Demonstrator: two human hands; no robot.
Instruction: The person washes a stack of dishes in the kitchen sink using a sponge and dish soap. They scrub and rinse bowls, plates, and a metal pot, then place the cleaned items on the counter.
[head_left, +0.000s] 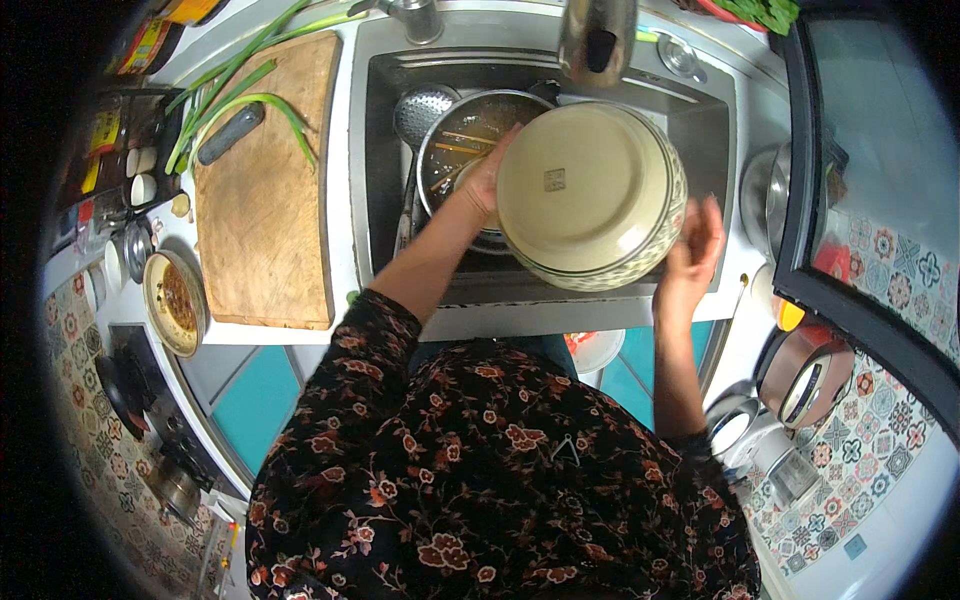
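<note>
A large cream ceramic bowl (581, 187) with a patterned outside wall is tipped over the sink, its base facing the camera. My left hand (486, 180) grips its left edge, fingers partly hidden behind it. Beside the bowl's right side is my right hand (697, 236), slightly blurred, its fingers apart; contact with the bowl cannot be made out. Under and left of the bowl, a metal pot (429, 161) of cloudy water holds chopsticks (457, 148) and a partly hidden dish. A perforated metal skimmer (424, 112) lies left of the pot in the sink (361, 225).
The faucet (598, 45) overhangs the sink's back. At left are a wooden cutting board (262, 225), green onions (225, 97), a dark-handled tool (231, 133) and a bowl of brown food (174, 304). A rice cooker (806, 375) stands at right, near a dark-framed window (847, 300).
</note>
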